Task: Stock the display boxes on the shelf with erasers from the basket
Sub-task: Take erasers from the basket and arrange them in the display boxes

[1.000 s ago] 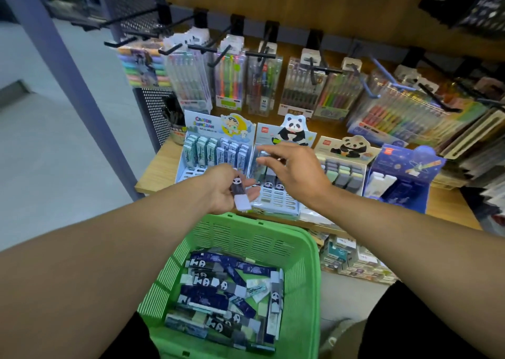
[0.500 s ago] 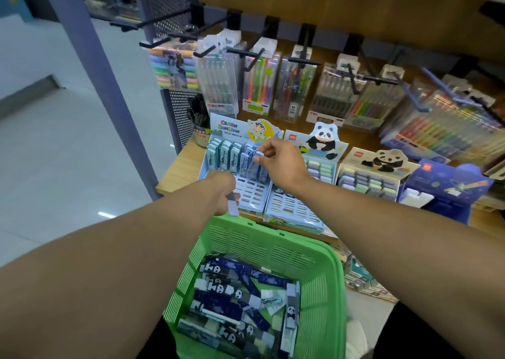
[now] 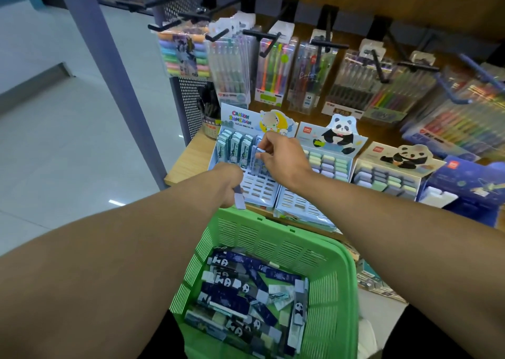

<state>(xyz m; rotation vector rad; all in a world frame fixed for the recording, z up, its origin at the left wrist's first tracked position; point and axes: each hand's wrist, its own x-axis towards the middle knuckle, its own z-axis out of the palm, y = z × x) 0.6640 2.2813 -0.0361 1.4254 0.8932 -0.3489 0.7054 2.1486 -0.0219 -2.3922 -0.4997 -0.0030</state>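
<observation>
From the head camera, the green basket (image 3: 338, 282) fills the frame toward 6 o'clock, its floor covered by a loose heap of sleeved erasers (image 3: 246, 296), dark blue and panda-printed, lying at all angles. Above it, toward 12 o'clock, runs the wooden shelf (image 3: 183, 162) with its row of display boxes. The left hand (image 3: 228, 185), at about 11 o'clock from the basket's near rim, is curled into a fist round a pale eraser (image 3: 239, 199) whose lower end sticks out below the fingers, over the basket's far rim. The right hand (image 3: 281, 158), at 1 o'clock from the left one, reaches into the cartoon display box (image 3: 240, 118) at the shelf's left end; its thumb and fingertips pinch a small blue-sleeved eraser (image 3: 258, 151) held among the upright erasers already standing in the box's back rows, above the empty slots in front. At 3 o'clock from that box stand two panda display boxes (image 3: 332, 140) holding pastel erasers, then a dark blue box (image 3: 470, 184). Packs of pens (image 3: 273, 69) hang on black hooks behind, toward 12 o'clock.
</observation>
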